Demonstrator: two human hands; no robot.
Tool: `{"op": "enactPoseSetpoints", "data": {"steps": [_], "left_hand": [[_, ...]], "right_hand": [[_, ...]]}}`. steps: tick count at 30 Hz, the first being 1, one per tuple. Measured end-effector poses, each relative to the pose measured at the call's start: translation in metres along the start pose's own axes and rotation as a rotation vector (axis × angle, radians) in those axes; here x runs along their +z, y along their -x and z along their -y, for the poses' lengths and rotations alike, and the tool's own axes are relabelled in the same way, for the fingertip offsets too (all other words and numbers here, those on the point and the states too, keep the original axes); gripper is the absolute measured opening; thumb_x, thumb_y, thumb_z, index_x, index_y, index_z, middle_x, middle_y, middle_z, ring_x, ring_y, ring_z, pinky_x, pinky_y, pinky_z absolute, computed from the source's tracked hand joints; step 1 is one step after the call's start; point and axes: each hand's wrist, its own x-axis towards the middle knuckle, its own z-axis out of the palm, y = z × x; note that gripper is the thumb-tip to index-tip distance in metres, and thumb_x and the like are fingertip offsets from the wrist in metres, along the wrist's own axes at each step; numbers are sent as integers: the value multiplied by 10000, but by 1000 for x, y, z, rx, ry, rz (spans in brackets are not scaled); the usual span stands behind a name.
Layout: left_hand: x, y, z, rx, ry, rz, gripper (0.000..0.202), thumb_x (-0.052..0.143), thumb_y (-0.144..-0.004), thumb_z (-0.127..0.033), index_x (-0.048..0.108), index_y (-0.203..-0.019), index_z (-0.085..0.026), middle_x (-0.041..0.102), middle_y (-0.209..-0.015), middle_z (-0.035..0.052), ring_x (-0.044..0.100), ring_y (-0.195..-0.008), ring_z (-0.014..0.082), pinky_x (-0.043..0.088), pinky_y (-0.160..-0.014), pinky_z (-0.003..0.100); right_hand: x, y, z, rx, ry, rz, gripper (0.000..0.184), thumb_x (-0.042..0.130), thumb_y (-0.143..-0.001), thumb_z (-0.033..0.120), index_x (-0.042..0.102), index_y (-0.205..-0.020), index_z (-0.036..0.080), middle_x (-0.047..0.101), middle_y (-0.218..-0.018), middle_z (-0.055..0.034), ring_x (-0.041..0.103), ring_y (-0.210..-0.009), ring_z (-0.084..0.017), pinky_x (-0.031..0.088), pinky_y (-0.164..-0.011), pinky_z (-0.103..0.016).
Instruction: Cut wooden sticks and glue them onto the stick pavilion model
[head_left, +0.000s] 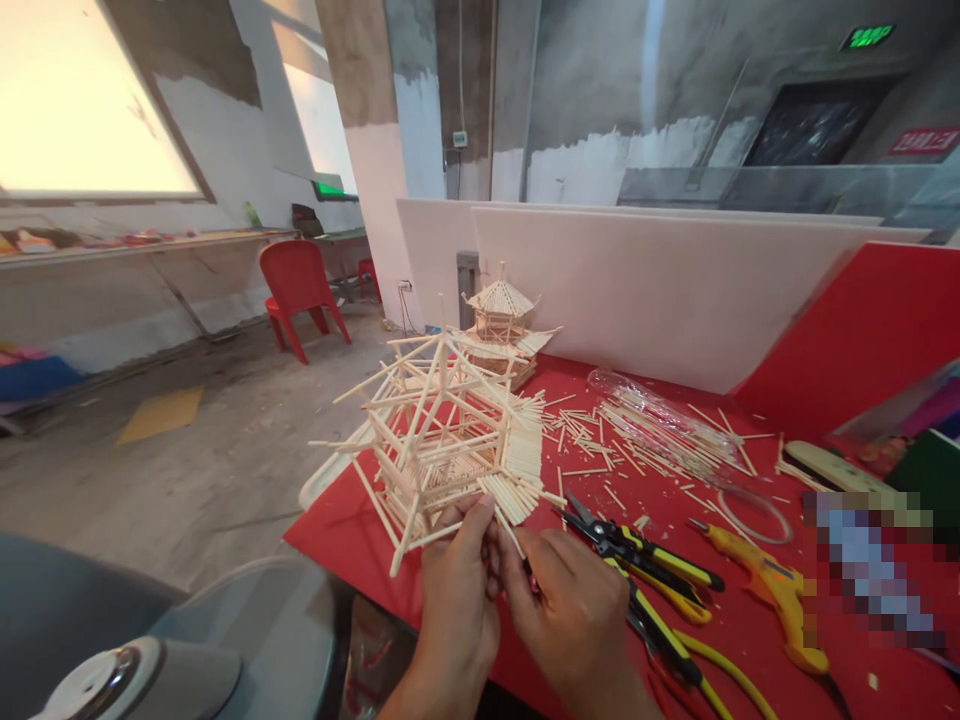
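A pavilion model built of thin wooden sticks stands before me at the table's near left edge. Part of its roof, on the right, is covered with sticks laid side by side; the rest is bare frame. A short wooden stick at the roof's near lower edge is pinched between the fingers of my left hand and my right hand. Both hands are closed, close together. My left hand's fingertips are by the frame's lower beam, and whether they touch it I cannot tell.
Black-and-yellow cutters and a yellow glue gun lie to the right on the red table. Loose sticks and a plastic bag of sticks lie behind. A second pavilion model stands farther back, before white boards.
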Motion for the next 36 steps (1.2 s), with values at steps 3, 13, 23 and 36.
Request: {"op": "enactPoseSetpoints", "data": {"steps": [3, 13, 23, 36], "left_hand": [[0, 0, -1, -9, -16, -23, 388, 859, -570, -380, 578, -746, -177, 510, -444, -85, 400, -339, 44, 243, -321, 132], [2, -3, -7, -33, -116, 12, 359, 814, -594, -413, 549, -616, -172, 542, -465, -50, 418, -333, 57, 268, -316, 160], [-5, -10, -1, -35, -155, 84, 339, 723, -749, -425, 540, -624, -169, 504, -472, -51, 437, -360, 65, 243, -353, 168], [3, -3, -4, -39, -53, 5, 328, 812, -657, -369, 554, -673, -167, 537, -532, -57, 459, -404, 60, 285, -371, 155]], "right_hand": [[1, -1, 0, 22, -38, -3, 181, 563, -944, 210, 703, -838, 166, 590, -582, -11, 533, -533, -145, 292, -567, -294], [-6, -5, 0, 570, -775, 341, 347, 451, -959, 331, 619, -696, 179, 615, -646, -13, 548, -586, -123, 371, -560, -230], [4, -13, -6, 1131, -1306, 445, 345, 590, -755, 454, 646, -606, 148, 573, -569, -6, 414, -473, -73, 252, -446, -200], [4, -18, -8, 1199, -1390, 493, 291, 637, -676, 410, 684, -587, 137, 546, -515, 7, 368, -433, -55, 220, -434, -200]]}}
